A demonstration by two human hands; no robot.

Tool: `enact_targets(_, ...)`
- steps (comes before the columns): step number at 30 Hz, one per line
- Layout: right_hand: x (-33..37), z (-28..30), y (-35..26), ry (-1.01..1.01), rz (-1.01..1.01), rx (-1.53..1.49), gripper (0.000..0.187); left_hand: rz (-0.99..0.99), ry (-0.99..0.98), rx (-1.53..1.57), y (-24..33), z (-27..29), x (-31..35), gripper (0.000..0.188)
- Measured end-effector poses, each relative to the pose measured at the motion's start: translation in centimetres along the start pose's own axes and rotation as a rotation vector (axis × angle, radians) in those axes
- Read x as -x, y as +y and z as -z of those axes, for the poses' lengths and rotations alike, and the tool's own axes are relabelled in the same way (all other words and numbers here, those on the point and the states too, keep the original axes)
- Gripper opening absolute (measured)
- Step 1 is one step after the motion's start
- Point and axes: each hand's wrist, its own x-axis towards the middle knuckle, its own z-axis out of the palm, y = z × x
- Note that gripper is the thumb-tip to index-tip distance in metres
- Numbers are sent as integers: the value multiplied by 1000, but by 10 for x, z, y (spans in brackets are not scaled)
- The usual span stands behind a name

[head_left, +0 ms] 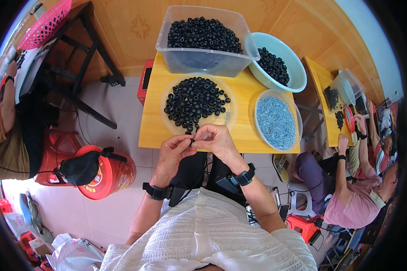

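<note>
My left hand (171, 156) and my right hand (216, 141) meet over the front edge of the yellow table (156, 122). Between their fingertips is a small black ring-shaped piece (192, 141), mostly covered by the fingers. Just beyond the hands, a shallow clear round tray (221, 119) bears a heap of similar black ring-shaped pieces (194, 99). A few of these pieces lie at the heap's near side, close to my fingers. To the right stands a round clear tub (298, 131) full of tiny pale-blue translucent bits (276, 122).
Behind the tray stands a clear plastic bin (203, 65) of black pieces, beside a light-blue basin (298, 81) holding more. Co-workers sit at the left and at another yellow table (319, 83) on the right. A red bucket (126, 169) is on the floor at left.
</note>
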Motion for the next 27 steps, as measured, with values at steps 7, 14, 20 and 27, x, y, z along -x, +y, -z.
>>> enact_targets(7,18,-28,2,275,323,408,16,30,-17,109,0,1,1,18)
enact_targets(14,19,-26,4,416,580,640,13,35,-61,292,-5,12,0,22)
enact_targets(20,-6,28,7,443,286,796,9,1,-50,315,2,17,0,24)
enact_targets(27,-27,5,13,414,193,935,12,16,-59,358,4,23,4,24)
